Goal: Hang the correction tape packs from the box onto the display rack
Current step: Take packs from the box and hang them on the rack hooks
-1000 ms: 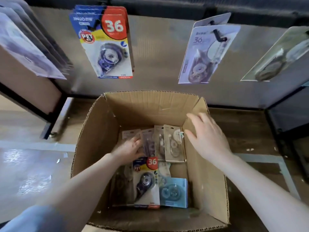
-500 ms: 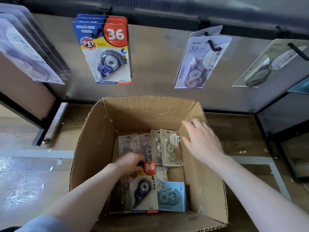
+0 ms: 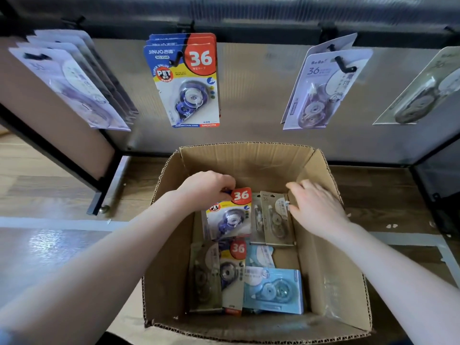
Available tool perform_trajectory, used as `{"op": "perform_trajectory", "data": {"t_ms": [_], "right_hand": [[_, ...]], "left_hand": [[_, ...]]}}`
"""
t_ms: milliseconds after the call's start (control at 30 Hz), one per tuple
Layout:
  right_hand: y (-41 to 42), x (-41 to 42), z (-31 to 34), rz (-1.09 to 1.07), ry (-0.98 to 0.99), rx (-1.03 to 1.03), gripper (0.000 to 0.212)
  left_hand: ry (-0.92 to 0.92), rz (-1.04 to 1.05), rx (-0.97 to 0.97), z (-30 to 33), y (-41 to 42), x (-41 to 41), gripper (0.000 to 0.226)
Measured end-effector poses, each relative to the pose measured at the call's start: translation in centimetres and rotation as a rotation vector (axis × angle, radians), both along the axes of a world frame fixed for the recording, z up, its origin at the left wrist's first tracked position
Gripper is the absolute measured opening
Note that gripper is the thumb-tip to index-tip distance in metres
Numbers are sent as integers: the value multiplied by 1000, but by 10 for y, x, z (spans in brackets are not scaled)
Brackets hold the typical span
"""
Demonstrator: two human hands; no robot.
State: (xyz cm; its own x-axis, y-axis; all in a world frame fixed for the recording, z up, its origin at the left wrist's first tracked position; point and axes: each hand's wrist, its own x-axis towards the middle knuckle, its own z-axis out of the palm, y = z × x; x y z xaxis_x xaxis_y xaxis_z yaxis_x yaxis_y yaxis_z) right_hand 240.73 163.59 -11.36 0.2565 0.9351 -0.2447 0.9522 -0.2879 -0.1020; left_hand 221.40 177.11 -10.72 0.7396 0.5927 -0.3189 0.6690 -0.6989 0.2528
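Down inside the cardboard box (image 3: 164,257), the left hand (image 3: 206,186) pinches the top edge of one blue-and-red pack (image 3: 230,215), holding it tilted above the others. The right hand (image 3: 317,207) lies flat with fingers straight against the right wall, touching two beige packs (image 3: 275,220) standing on edge. Near it lie one pale blue pack (image 3: 273,291) and a second blue-and-red pack (image 3: 232,272). On the far display rack (image 3: 249,21), four hooks carry packs; the matching stack (image 3: 185,80) hangs second from left.
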Motion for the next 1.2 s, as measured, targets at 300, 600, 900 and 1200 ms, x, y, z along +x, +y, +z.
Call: {"op": "perform_trajectory", "data": {"t_ms": [300, 600, 900, 1200], "right_hand": [[-5, -6, -25, 161, 97, -336, 34], [15, -49, -80, 223, 203, -447, 44], [25, -96, -120, 242, 209, -450, 31], [26, -96, -124, 291, 169, -385, 34]], "left_hand": [[-23, 33, 137, 8, 6, -21, 13], [3, 106, 192, 8, 8, -32, 19], [-18, 112, 220, 7, 10, -44, 20], [-48, 105, 231, 9, 10, -47, 20]]}}
